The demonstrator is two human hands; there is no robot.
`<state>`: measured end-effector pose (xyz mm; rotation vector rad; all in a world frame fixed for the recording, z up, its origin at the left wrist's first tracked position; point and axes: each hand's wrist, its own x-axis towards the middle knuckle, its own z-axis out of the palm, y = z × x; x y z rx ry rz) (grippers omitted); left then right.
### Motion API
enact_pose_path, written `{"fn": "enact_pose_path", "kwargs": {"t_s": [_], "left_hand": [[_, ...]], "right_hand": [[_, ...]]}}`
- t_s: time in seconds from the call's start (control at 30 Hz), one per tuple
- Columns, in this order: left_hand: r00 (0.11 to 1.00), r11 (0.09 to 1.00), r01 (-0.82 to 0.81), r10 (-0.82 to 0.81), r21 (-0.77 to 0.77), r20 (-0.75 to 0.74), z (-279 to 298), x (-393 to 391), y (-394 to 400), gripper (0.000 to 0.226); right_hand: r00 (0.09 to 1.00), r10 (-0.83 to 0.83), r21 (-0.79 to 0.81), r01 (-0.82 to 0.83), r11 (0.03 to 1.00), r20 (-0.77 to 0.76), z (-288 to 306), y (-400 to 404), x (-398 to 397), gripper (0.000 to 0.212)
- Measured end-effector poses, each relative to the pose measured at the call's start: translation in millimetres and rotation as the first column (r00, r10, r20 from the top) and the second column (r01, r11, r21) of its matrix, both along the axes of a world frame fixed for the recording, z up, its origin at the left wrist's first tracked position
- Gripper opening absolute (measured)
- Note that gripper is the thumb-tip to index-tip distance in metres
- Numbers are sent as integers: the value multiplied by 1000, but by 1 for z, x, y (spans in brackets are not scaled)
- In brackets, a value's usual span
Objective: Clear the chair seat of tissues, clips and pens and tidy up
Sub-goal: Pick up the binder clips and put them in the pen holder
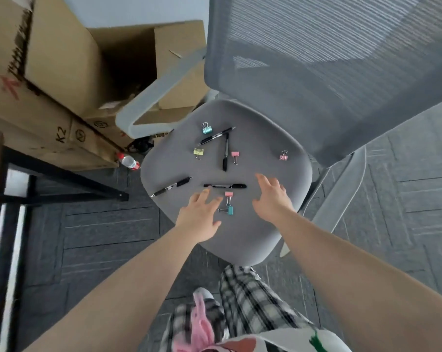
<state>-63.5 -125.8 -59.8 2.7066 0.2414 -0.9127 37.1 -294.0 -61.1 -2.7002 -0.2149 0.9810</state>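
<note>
The grey chair seat (252, 232) holds several black pens and several small binder clips; no tissues show. One pen (225, 185) lies crosswise just beyond my fingertips, another (171, 186) near the left edge, two more (216, 136) (225, 153) farther back. A pink clip (228, 195) and a teal clip (229, 210) lie between my hands. Farther back are a teal clip (206, 128), a yellow clip (198, 152) and two pink clips (235, 155) (283, 156). My left hand (200, 215) hovers open over the front of the seat. My right hand (272, 198) is open, holding nothing.
The chair's mesh back (329, 72) rises at the upper right and its pale armrest (153, 97) curves at the left. Cardboard boxes (62, 59) are stacked at the left, one open. A plastic bottle (128, 161) lies on the carpet. A dark table frame (62, 184) stands at left.
</note>
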Motion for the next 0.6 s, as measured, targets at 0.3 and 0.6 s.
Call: {"fn": "enact_pose_path", "kwargs": {"t_s": [0.3,0.6], "left_hand": [[998,998,3,-8,-66,-70,-72,36,-28,68],[997,998,56,-57,-33,-57,-129,41,-40,68]], "right_hand": [[999,-5,-81,2,997,-35,-66,-16,51,64],[981,-171,-119,182,976,96,-108,-25,93,68]]}}
